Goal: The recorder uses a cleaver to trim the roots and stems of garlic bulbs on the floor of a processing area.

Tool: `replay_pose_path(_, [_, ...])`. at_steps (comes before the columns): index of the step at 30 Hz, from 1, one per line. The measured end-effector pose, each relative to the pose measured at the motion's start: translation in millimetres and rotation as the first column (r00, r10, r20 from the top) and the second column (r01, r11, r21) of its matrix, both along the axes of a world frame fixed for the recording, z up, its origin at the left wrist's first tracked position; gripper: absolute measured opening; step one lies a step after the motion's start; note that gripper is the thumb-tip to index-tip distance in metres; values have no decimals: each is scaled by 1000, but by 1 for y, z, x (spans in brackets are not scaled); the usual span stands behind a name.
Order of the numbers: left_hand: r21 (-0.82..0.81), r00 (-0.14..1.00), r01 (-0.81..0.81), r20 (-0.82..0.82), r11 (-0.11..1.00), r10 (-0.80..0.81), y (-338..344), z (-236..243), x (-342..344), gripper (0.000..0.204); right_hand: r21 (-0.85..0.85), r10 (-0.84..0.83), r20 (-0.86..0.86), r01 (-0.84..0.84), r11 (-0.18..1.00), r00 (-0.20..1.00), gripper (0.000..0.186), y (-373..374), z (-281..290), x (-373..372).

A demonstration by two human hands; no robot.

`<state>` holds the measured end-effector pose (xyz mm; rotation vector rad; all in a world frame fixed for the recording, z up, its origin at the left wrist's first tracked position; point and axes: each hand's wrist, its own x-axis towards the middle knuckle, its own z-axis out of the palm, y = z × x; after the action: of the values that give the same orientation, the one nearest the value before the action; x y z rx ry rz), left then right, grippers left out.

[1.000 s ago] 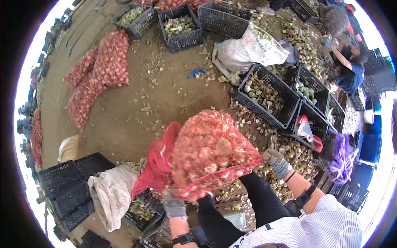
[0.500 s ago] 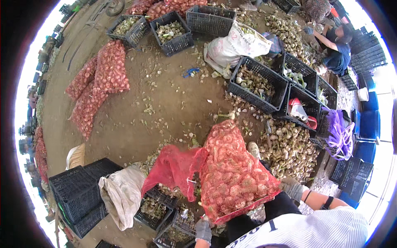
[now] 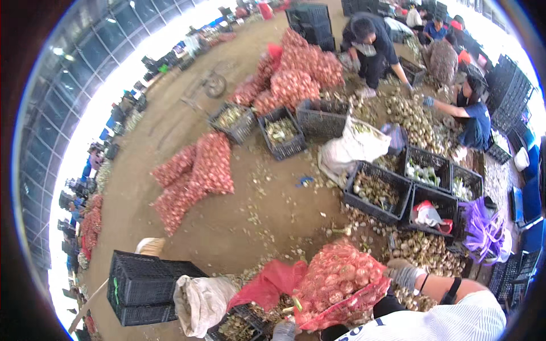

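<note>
A red mesh bag of garlic bulbs stands in front of me, leaning toward my legs. At its right edge my right hand, in a grey glove, is closed on the bag's corner. My left hand, also gloved, is at the lower left corner, closed on the mesh and partly cut off by the picture's edge. An empty-looking red mesh bag lies crumpled to the left of the full one. Loose garlic is heaped to the right.
Black crates and a whitish sack stand at left. Ahead lie filled mesh bags. Crates of garlic and trimmings line the right, beside purple straps. Two people work beyond at a garlic pile.
My view has tilted up, showing more of the yard and another person at the back. Both hands stay at the garlic bag's corners; the bag appears lower in view.
</note>
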<state>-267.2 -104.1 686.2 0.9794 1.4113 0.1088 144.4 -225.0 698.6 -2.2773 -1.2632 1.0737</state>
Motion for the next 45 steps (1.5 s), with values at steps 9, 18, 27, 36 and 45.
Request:
replay_pose_path(9, [416, 986, 91, 92, 905, -141, 51, 272, 23, 38, 471, -17, -608, 378, 797, 793, 24, 7, 241, 20])
replay_pose_path(18, [463, 834, -351, 550, 814, 47, 26, 319, 40, 28, 679, -125, -461, 440, 588, 879, 35, 0, 288, 0])
replay_pose_path(27, [279, 778, -313, 623, 908, 77, 40, 254, 23, 30, 479, -262, -440, 471, 741, 859, 29, 27, 217, 8])
replay_pose_path(36, [235, 860, -354, 463, 905, 216, 52, 207, 39, 30, 496, -306, -633, 676, 546, 711, 30, 20, 182, 25])
replay_pose_path(45, [196, 786, -477, 531, 857, 317, 50, 137, 17, 43, 530, -51, -508, 358, 768, 860, 39, 43, 172, 8])
